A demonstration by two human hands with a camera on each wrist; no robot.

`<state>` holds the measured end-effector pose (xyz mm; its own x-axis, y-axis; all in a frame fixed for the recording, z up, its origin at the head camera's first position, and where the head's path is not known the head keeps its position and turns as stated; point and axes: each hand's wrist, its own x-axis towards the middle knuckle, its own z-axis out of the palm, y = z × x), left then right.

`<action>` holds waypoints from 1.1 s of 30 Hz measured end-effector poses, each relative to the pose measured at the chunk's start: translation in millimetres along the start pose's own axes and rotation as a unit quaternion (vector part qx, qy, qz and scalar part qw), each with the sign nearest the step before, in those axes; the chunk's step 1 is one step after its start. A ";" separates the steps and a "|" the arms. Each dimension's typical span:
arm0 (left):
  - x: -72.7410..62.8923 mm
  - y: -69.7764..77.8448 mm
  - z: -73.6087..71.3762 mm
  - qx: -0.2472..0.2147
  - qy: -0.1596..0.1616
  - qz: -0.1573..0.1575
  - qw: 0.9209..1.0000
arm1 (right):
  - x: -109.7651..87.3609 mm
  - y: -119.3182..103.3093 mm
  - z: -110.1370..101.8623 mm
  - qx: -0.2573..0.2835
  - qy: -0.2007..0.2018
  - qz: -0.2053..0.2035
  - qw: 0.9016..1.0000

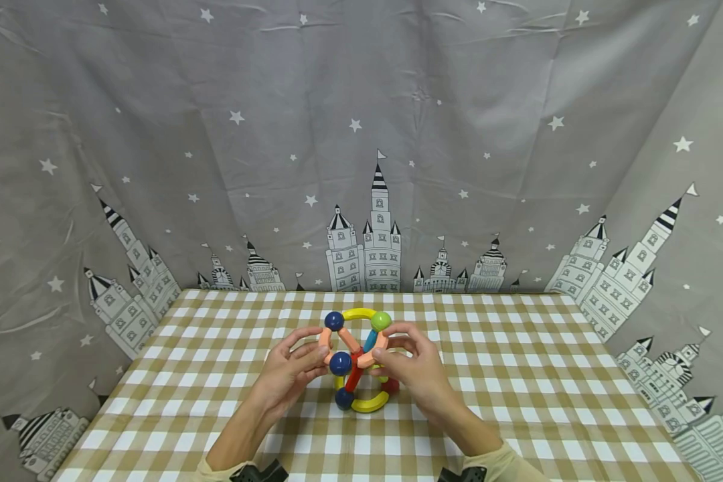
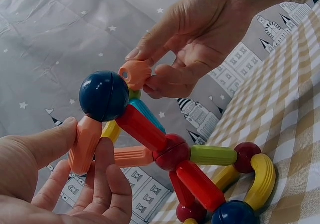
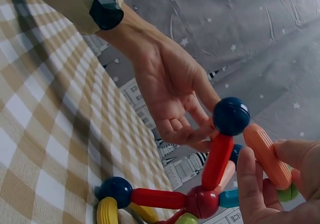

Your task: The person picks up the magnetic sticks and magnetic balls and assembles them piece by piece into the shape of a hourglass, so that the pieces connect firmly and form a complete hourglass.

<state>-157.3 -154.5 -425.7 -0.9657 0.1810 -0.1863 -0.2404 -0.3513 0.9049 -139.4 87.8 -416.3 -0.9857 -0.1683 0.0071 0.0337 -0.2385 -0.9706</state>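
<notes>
A toy built of magnetic sticks and balls stands on the table, a red ball (image 2: 172, 152) at its core. Above that, a red stick (image 3: 218, 159) bears a dark blue ball (image 1: 340, 363). My left hand (image 1: 283, 373) pinches an orange stick (image 2: 85, 145) on the toy's left side, one end against this ball. Opposite, my right hand (image 1: 418, 371) holds another orange stick (image 3: 268, 156) between thumb and fingers. Its far end meets a light green ball (image 1: 381, 321); a small gap separates its near end from the blue ball in the right wrist view.
A curved yellow stick (image 1: 359, 313) joins the far blue ball (image 1: 334, 321) and the green ball. Curved yellow sticks (image 1: 370, 403) and a lower blue ball (image 1: 345, 399) form the base. A checked cloth (image 1: 217, 395) covers the table; a grey castle-print curtain (image 1: 434, 167) hangs behind it.
</notes>
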 end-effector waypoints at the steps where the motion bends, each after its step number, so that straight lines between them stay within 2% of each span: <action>1: 0.2 -0.1 0.5 -0.001 0.001 0.000 1.000 | 0.1 0.3 0.8 -0.001 -0.002 -0.001 1.000; 15: -2.1 1.4 7.7 0.010 0.017 0.009 1.000 | -0.8 4.5 -1.4 0.005 -0.013 -0.012 1.000; 27: -6.7 5.4 25.7 0.039 0.027 0.031 0.998 | 2.4 5.7 -16.8 0.030 0.005 0.024 0.999; 33: -6.1 5.0 28.1 0.043 0.040 0.033 0.998 | 4.0 3.5 -19.6 0.029 0.003 0.037 0.999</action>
<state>-149.9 -131.6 -409.2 -0.9848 0.0847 -0.1513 -0.1693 -0.2800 0.9450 -146.5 105.1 -424.4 -0.9812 -0.1819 -0.0650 0.1153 -0.2815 -0.9526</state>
